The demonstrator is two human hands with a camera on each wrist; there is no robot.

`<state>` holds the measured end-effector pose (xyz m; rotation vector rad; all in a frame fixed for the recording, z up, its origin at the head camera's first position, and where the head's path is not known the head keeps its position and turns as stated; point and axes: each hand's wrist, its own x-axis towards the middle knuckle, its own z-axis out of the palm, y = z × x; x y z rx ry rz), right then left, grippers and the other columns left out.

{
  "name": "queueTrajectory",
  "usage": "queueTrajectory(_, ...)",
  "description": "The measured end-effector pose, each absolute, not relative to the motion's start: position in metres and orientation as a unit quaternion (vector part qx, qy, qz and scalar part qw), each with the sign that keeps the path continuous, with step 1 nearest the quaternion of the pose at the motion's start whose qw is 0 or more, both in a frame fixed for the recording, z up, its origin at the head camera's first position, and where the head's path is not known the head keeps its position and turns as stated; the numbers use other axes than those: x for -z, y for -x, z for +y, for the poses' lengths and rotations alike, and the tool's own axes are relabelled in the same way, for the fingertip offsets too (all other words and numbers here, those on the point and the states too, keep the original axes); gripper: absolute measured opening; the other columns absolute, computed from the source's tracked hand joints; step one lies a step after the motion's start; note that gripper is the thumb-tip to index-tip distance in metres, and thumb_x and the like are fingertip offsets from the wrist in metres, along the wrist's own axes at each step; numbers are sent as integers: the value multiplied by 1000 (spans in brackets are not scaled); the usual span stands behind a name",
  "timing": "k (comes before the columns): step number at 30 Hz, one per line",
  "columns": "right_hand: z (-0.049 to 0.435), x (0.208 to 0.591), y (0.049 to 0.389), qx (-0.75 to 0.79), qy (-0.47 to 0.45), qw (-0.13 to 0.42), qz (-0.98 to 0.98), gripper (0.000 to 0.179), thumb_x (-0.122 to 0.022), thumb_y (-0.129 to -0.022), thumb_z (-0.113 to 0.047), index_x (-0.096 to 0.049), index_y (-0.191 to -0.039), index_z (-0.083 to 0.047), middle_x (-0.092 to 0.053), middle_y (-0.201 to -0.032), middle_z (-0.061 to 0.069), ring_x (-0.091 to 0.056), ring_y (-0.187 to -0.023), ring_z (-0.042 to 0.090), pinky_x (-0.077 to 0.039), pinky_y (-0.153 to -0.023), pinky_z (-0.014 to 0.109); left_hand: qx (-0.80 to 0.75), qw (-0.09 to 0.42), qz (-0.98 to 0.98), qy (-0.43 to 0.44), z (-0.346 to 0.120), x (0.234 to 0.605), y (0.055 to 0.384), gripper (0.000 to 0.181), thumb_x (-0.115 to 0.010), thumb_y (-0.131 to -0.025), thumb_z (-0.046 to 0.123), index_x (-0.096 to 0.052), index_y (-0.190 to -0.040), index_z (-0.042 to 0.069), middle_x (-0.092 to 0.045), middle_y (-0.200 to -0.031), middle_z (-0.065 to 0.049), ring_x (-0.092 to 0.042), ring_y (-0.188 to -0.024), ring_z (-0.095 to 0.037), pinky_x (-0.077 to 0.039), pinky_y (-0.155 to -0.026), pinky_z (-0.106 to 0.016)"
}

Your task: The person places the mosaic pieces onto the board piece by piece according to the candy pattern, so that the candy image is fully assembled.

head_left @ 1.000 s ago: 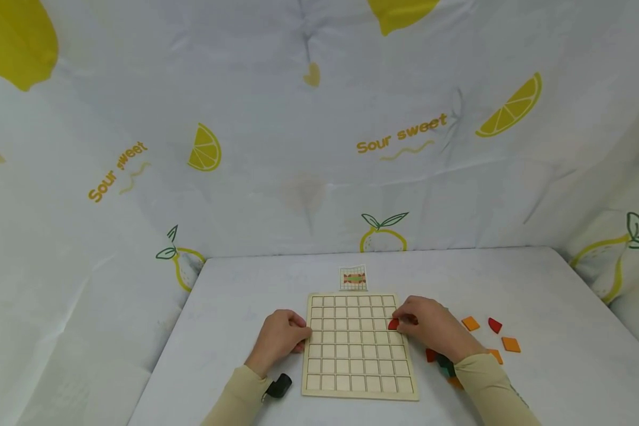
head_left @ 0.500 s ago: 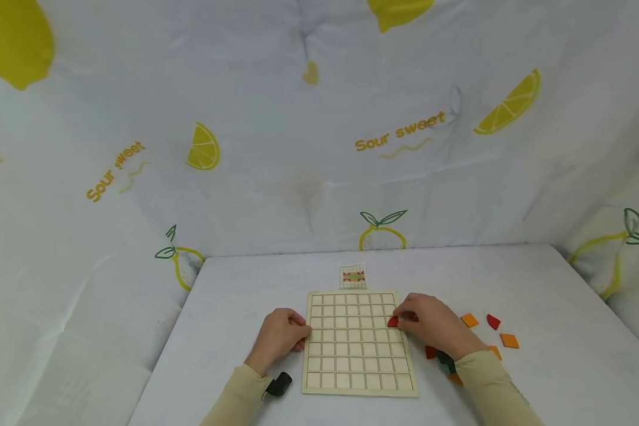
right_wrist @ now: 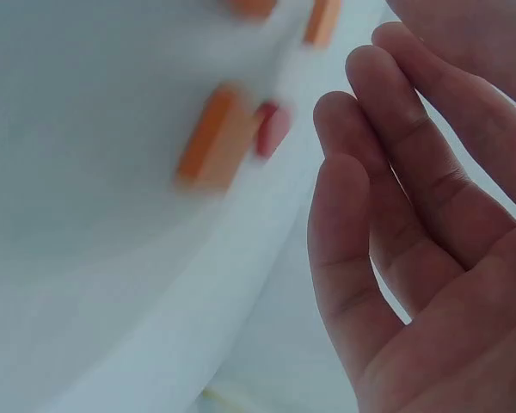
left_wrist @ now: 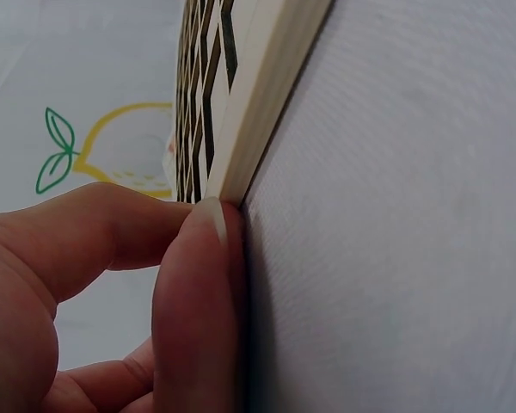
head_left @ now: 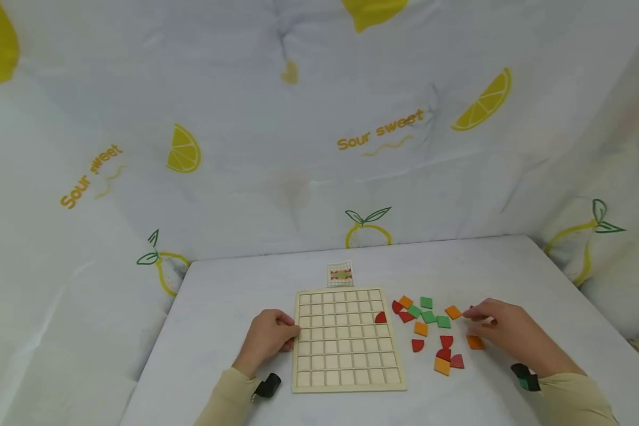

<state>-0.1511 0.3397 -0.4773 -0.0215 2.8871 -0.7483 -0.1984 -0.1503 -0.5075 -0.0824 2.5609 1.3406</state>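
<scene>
A pale wooden grid board [head_left: 344, 348] lies on the table in the head view. One red quarter-circle tile [head_left: 381, 318] sits in a cell at its right side. At the board's left edge my left hand [head_left: 266, 338] pinches the rim; the left wrist view shows thumb and index fingertips meeting there. To the right, my right hand [head_left: 503, 331] hovers low over the loose tiles, fingers loosely bent and holding nothing. Near its fingertips lie an orange square tile [head_left: 453, 312] and another orange tile [head_left: 475, 342]. A red tile [right_wrist: 273, 129] shows blurred in the right wrist view.
Several green, orange and red tiles, such as a green square [head_left: 444, 322], lie scattered between board and right hand. A small pattern card [head_left: 340, 275] lies behind the board. A lemon-print cloth [head_left: 298, 148] hangs along the table's back.
My right hand has let go of the red quarter-circle tile on the board and moved right to the loose tiles, uncovering many of them. My left hand stays at the board's edge.
</scene>
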Motion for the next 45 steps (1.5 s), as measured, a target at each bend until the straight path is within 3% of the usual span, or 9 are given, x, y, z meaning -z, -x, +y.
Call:
queueTrajectory(5, 369, 484, 142, 238, -9, 84, 968, 36, -87, -92, -21, -78, -122, -4, -75, -113, 10, -66, -105, 33, -63, -91, 58, -472, 127, 872, 33, -154, 506, 198, 18, -81, -91, 16, -73, -101, 3, -74, -78, -5, -70, -63, -13, -63, -60, -27)
queueTrajectory(15, 388, 494, 140, 232, -12, 65, 970, 37, -89, -89, -18, -78, -122, -3, -75, -109, 7, -67, -100, 28, -64, -89, 56, -476, 134, 869, 31, -153, 505, 198, 18, -83, -92, 19, -75, -96, 3, -75, -75, -6, -71, -62, -13, -64, -60, -26)
queueTrajectory(29, 388, 496, 145, 235, -38, 119, 964, 42, -87, -92, -28, -77, -123, -2, -74, -110, 7, -63, -101, 28, -63, -90, 57, -511, 151, 846, 26, -158, 506, 198, 24, -90, -88, 18, -75, -98, 2, -77, -78, -7, -73, -63, -12, -66, -62, -28)
queueTrajectory(38, 357, 480, 152, 245, 5, 73, 967, 34, -87, -92, -28, -80, -117, -6, -74, -109, 5, -66, -102, 29, -65, -88, 52, -529, 149, 835, 38, -165, 508, 200, 24, -92, -87, 20, -78, -96, 3, -78, -81, -8, -74, -65, -13, -66, -64, -28)
queueTrajectory(45, 307, 477, 167, 267, 31, 71, 961, 29, -88, -92, -25, -81, -118, -11, -71, -106, 0, -63, -101, 23, -65, -81, 37, -537, 161, 827, 31, -166, 511, 202, 25, -92, -86, 21, -78, -96, 4, -79, -81, -7, -74, -66, -12, -66, -64, -27)
